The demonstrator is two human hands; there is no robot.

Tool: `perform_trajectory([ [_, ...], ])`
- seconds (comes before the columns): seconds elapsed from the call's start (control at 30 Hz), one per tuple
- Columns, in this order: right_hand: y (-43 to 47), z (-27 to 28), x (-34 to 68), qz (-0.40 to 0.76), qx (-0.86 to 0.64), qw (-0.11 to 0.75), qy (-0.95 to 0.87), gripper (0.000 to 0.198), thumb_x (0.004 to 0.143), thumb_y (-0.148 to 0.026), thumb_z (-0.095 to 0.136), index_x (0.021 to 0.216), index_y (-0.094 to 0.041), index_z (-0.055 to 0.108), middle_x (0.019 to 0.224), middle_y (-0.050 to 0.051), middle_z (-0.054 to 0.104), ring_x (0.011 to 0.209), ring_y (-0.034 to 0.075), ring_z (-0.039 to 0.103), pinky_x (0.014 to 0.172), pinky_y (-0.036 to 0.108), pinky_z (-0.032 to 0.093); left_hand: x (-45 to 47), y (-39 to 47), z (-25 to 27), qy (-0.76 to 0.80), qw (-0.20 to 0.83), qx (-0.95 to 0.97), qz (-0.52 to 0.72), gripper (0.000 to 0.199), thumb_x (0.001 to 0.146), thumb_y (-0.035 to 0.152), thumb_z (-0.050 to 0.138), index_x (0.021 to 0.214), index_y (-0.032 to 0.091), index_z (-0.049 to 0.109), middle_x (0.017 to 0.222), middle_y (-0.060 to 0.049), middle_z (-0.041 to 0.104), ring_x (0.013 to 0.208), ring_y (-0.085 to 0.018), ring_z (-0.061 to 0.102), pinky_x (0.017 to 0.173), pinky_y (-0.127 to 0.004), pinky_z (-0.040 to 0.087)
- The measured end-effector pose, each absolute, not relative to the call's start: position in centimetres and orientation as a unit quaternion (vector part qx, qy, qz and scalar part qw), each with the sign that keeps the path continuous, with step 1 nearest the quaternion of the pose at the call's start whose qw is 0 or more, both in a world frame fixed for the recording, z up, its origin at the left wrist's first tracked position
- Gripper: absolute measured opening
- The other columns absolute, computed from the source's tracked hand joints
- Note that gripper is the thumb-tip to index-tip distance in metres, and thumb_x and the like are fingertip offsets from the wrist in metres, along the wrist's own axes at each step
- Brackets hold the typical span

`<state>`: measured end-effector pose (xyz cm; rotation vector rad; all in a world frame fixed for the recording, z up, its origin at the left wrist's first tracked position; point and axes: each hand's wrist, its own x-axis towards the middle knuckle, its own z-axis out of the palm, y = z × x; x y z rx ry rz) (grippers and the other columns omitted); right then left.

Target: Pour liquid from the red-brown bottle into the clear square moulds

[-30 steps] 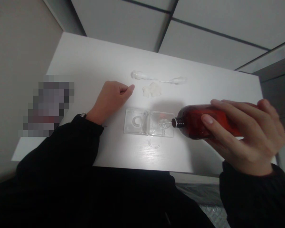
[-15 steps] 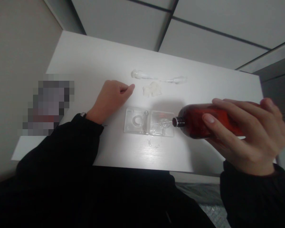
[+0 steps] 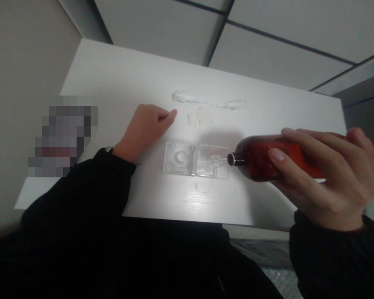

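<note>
My right hand (image 3: 333, 178) is wrapped round an amber bottle (image 3: 268, 160), tipped nearly level with its uncapped mouth to the left. Clear liquid appears to run from the mouth onto a clear plastic case (image 3: 178, 170) lying opened out on the table. Two halves make up the case, each with a round recess, and the bottle's mouth is over its right edge. My left hand (image 3: 149, 126) rests on the table up and left of the case, fingers curled in. Whatever it may hold is hidden.
Behind the case, some crumpled whitish material (image 3: 200, 116) lies on the white table (image 3: 112, 74). Beyond it are two translucent tapered pieces, a left one (image 3: 183, 96) and a right one (image 3: 233, 104). A small clear wet patch (image 3: 202, 187) shows in front of the case. A pixelated object (image 3: 62, 141) is at left.
The bottle and my right hand have shifted very slightly right. The liquid at the bottle's mouth looks a little fainter. My left hand stays in place.
</note>
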<state>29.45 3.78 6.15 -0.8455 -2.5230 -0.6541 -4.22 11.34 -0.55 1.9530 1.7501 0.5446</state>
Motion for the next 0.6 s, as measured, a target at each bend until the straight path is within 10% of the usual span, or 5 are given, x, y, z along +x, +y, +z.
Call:
perform_trajectory([
  [0.6, 3.81, 6.23, 29.44, -0.236, -0.303, 0.199, -0.902, 0.096, 0.072, -0.007, 0.093, 0.155, -0.032, 0.052, 0.157, 0.005, 0.055, 0.143, 0.024, 0.056, 0.127, 0.045, 0.039, -4.22, 11.33, -0.6, 0.634, 0.223, 0.714, 0.196, 0.052, 0.099, 0.045, 0.044, 0.051, 0.026, 0.035, 0.06, 0.004, 0.015, 0.063, -0.014, 0.02, 0.066, -0.036, 0.019],
])
